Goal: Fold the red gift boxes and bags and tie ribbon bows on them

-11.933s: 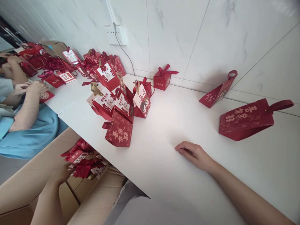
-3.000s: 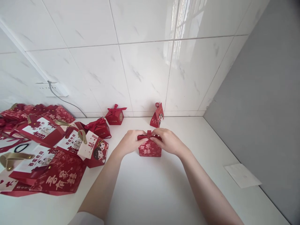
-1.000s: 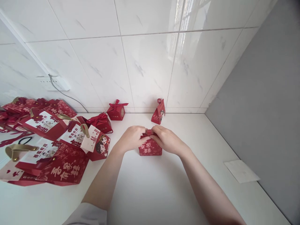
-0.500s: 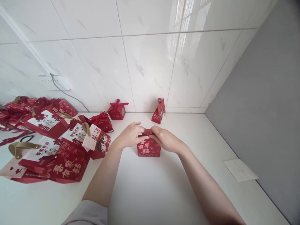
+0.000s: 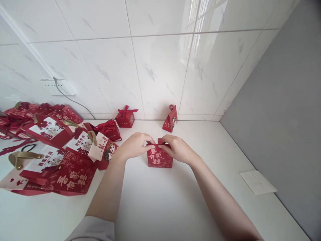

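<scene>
A small red gift box (image 5: 160, 160) with pale Chinese lettering stands upright on the white table in front of me. My left hand (image 5: 137, 144) pinches its top edge at the left corner, thumb on the front face and fingers behind. My right hand (image 5: 177, 149) grips the same top edge toward the right, with the thumb on the front. Between the two hands a short red tab (image 5: 159, 141) sticks up from the box's top. The fingertips behind the box are partly hidden.
Red gift bags (image 5: 72, 177) and boxes crowd the table's left side. A red box with a bow (image 5: 125, 119) and a triangular red box (image 5: 170, 120) stand by the tiled wall. A white square plate (image 5: 258, 182) lies at the right edge; a socket (image 5: 57, 87) is on the wall.
My left hand has shifted slightly left along the box's top, from near the middle to the left corner. More of the lettering shows. My right hand stays almost in place.
</scene>
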Tool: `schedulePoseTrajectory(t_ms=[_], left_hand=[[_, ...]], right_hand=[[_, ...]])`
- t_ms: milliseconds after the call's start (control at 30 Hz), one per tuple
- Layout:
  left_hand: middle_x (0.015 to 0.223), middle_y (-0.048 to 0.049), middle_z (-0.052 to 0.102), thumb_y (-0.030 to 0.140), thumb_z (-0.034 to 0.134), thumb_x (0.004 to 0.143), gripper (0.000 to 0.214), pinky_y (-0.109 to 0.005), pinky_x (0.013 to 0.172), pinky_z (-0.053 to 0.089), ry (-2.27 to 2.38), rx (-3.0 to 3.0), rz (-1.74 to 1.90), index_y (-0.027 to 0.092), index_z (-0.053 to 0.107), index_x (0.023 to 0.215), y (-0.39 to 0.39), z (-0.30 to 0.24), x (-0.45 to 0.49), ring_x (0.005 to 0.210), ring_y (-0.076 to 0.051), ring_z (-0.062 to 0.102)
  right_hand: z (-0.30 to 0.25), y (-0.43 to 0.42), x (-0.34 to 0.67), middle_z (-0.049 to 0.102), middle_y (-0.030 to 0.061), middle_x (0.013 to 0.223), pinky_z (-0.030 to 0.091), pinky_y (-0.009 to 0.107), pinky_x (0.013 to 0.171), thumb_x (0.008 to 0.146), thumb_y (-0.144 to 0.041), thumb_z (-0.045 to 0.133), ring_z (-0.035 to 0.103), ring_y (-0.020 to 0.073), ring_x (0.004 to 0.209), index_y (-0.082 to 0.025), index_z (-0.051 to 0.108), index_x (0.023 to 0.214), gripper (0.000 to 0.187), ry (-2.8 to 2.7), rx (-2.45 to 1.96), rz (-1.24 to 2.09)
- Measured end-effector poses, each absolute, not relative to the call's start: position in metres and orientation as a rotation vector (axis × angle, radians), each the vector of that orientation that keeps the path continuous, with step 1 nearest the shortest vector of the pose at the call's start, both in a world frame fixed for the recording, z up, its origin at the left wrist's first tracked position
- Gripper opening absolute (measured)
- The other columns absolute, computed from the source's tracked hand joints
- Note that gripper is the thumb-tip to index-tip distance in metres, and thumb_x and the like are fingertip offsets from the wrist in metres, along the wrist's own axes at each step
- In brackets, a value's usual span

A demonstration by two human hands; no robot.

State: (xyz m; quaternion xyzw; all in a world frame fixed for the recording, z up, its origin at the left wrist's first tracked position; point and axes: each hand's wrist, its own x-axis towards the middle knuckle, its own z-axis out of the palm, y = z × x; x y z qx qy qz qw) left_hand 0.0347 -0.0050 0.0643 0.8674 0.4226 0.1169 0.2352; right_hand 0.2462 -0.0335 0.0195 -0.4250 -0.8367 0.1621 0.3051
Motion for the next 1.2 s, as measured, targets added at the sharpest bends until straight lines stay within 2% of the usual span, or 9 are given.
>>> schedulePoseTrajectory(t_ms=[167,400,500,600,700,767,900,1033,1200], left_hand=[[0.091,0.0007,0.073,0.029,0.054,0.082,0.020,-0.025,0.069,0.044,1.169,2.393,0.339,0.025,0.072,0.088,-0.002,0.063,0.036,0.081,-0.017,0.062],[0.089,0.0012,0.073,0.030,0.055,0.081,0.018,-0.026,0.067,0.044,1.194,2.366,0.351,0.024,0.072,0.085,-0.002,0.060,0.035,0.077,-0.016,0.062],[0.088,0.0007,0.071,0.031,0.054,0.082,0.018,-0.026,0.067,0.045,1.171,2.349,0.406,0.023,0.070,0.085,0.004,0.057,0.032,0.080,-0.017,0.062],[0.099,-0.0005,0.069,0.031,0.060,0.078,0.018,-0.026,0.073,0.048,1.097,2.238,0.587,0.023,0.067,0.093,0.015,0.037,0.030,0.092,-0.019,0.062],[0.112,-0.0046,0.065,0.036,0.065,0.076,0.037,-0.031,0.085,0.050,1.000,1.892,0.852,0.022,0.057,0.109,0.023,-0.009,0.032,0.100,-0.021,0.062],[0.115,-0.0075,0.064,0.045,0.063,0.078,0.046,-0.035,0.086,0.051,1.070,1.615,1.028,0.021,0.051,0.116,0.022,-0.046,0.037,0.100,-0.022,0.063],[0.128,-0.0081,0.059,0.053,0.048,0.088,0.048,-0.038,0.102,0.042,1.178,1.407,1.242,0.023,0.050,0.125,0.013,-0.094,0.047,0.117,-0.024,0.056],[0.137,-0.0057,0.054,0.055,0.041,0.091,0.050,-0.037,0.110,0.034,1.169,1.380,1.347,0.024,0.054,0.128,0.012,-0.099,0.051,0.128,-0.023,0.048],[0.126,-0.0071,0.061,0.057,0.036,0.092,0.050,-0.037,0.104,0.039,1.229,1.400,1.378,0.022,0.056,0.122,0.014,-0.100,0.049,0.117,-0.022,0.055]], right_hand=[[0.016,-0.031,0.246,0.055,0.0009,0.075,0.034,0.025,0.058,0.094,-0.027,0.049,0.047,0.0132,0.064,-0.019,0.049,0.079,0.017,-2.219,-1.170,0.340],[0.005,-0.023,0.244,0.058,0.0041,0.077,0.038,0.030,0.066,0.093,-0.025,0.048,0.048,0.0163,0.067,-0.018,0.050,0.083,0.013,-2.264,-1.041,0.167],[-0.011,-0.017,0.239,0.057,0.0025,0.073,0.039,0.029,0.064,0.091,-0.029,0.052,0.049,0.0159,0.065,-0.019,0.052,0.080,0.015,-2.076,-0.994,0.280],[-0.036,-0.012,0.228,0.060,0.0022,0.078,0.044,0.029,0.065,0.089,-0.038,0.056,0.055,0.0162,0.069,-0.020,0.053,0.083,0.019,-1.656,-0.998,0.515],[-0.067,-0.006,0.219,0.063,0.0060,0.103,0.049,0.031,0.075,0.084,-0.043,0.062,0.061,0.0188,0.086,-0.022,0.048,0.109,0.036,-1.282,-1.003,0.706],[-0.086,0.000,0.216,0.060,0.0083,0.118,0.047,0.034,0.088,0.087,-0.046,0.056,0.059,0.0201,0.102,-0.022,0.047,0.119,0.041,-1.162,-1.045,0.834],[-0.108,0.009,0.217,0.058,0.0095,0.126,0.041,0.040,0.099,0.094,-0.050,0.039,0.054,0.0225,0.115,-0.021,0.050,0.123,0.043,-1.129,-1.116,0.904],[-0.110,0.008,0.217,0.057,0.0040,0.130,0.038,0.038,0.104,0.096,-0.051,0.033,0.051,0.0215,0.120,-0.025,0.052,0.127,0.045,-1.171,-1.110,0.927],[-0.108,0.005,0.213,0.061,0.0031,0.127,0.039,0.038,0.102,0.096,-0.053,0.032,0.053,0.0223,0.119,-0.026,0.055,0.126,0.047,-1.196,-1.113,0.917]])
